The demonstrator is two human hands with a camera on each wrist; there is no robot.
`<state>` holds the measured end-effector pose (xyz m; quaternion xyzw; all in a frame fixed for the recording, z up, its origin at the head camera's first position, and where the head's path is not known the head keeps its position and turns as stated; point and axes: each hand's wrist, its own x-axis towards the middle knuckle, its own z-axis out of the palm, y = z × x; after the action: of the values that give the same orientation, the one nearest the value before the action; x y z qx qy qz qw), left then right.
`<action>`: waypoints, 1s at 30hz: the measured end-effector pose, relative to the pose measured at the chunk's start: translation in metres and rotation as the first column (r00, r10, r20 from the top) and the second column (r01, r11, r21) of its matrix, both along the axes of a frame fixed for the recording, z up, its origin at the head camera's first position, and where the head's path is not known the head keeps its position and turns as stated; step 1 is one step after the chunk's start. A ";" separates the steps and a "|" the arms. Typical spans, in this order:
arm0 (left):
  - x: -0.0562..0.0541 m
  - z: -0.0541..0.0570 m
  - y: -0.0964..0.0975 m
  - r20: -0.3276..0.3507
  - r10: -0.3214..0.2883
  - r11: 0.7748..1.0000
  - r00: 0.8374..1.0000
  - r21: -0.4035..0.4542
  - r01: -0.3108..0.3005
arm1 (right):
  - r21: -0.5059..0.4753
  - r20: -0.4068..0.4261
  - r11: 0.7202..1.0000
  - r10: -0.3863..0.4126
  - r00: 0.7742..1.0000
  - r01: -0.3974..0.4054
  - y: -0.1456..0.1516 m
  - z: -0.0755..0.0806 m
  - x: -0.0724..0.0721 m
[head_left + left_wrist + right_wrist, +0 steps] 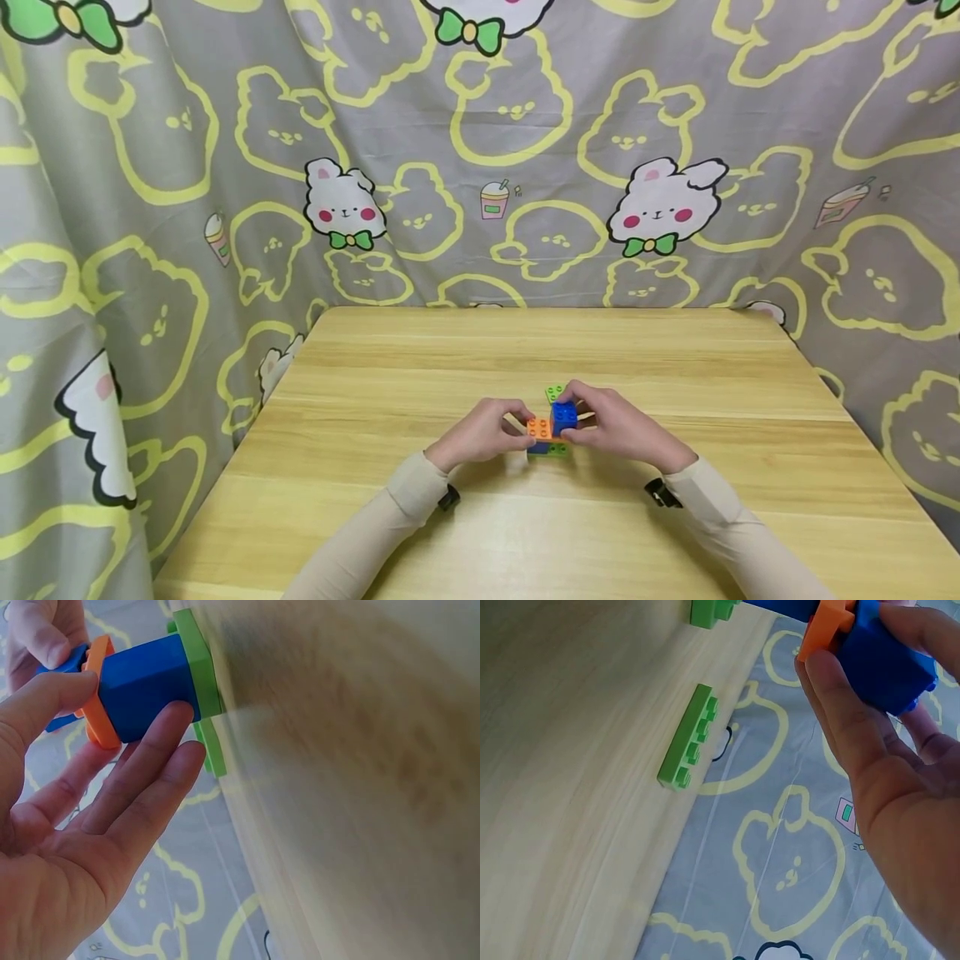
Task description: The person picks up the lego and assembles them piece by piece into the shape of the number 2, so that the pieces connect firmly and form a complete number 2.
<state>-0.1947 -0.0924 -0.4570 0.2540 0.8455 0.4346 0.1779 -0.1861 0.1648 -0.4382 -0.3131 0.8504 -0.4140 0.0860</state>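
A small stack of toy building bricks stands on the table: a green brick (pixel 196 664) at the bottom, a blue brick (pixel 150 686) on it, and a flat orange brick (pixel 537 428) across the top. My left hand (pixel 483 432) pinches the orange brick between thumb and index finger, its other fingers along the lower blue brick. At the right end of the orange brick, my right hand (pixel 617 423) grips a second blue brick (pixel 889 664) between thumb and fingers. That brick sits right against the orange one's studs.
A separate studded green brick (pixel 688 739) lies on the table just behind the stack. The wooden table (pixel 360 492) reaches back to a grey curtain (pixel 420 108) with bear and rabbit prints. Dark wrist devices (pixel 663 493) hang under both sleeves.
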 end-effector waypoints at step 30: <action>0.001 0.000 0.001 0.000 0.000 1.000 1.000 0.014 0.000 | 0.005 -0.037 1.000 0.002 0.999 -0.002 0.000 -0.002 0.001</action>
<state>-0.1936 -0.0910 -0.4570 0.2553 0.8423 0.4407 0.1763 -0.1848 0.1652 -0.4407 -0.3215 0.8525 -0.4059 0.0713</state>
